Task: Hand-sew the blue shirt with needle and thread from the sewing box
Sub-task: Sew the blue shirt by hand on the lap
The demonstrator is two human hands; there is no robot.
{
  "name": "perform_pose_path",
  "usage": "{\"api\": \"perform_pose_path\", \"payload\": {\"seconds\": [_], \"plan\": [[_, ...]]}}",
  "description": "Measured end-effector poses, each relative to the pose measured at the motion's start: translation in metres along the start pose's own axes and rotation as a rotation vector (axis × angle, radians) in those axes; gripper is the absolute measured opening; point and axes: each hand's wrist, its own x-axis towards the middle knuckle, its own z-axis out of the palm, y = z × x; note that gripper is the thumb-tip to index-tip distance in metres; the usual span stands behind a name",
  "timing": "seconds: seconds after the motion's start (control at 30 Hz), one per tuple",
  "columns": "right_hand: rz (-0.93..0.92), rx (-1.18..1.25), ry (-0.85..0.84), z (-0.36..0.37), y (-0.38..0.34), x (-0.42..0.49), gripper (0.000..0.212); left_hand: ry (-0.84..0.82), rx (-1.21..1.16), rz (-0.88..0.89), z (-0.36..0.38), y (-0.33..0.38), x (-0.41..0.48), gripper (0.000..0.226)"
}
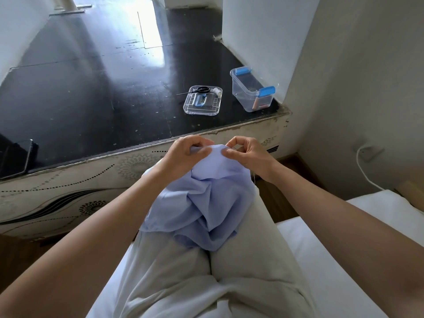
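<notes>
Shirt [206, 198] lies bunched on the lap; left hand [185, 154] keeps a pinching grip on its top fold, right hand [247, 154] a pinching grip on the same fold, thread [254, 177] hanging below. Beyond the shirt, on the counter [91, 99]: lid [203, 106], scissors [197, 90], box [251, 90]

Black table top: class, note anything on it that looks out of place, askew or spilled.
The scissors lie across the sewing box lid, blades poking out past its left rim over the table. Nothing looks spilled.
</notes>
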Motion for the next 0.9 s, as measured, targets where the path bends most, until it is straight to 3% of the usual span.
{"api": "perform_pose_path", "payload": {"seconds": [0.2, 0.9], "plan": [[-0.001, 0.053, 0.034, 0.003, -0.001, -0.003, 0.013, 0.083, -0.127, -0.075, 0.009, 0.004, 0.000, 0.003], [0.058, 0.098, 0.099, -0.007, 0.005, -0.007, 0.016, 0.036, -0.309, -0.308, 0.022, 0.010, 0.007, 0.009]]}}
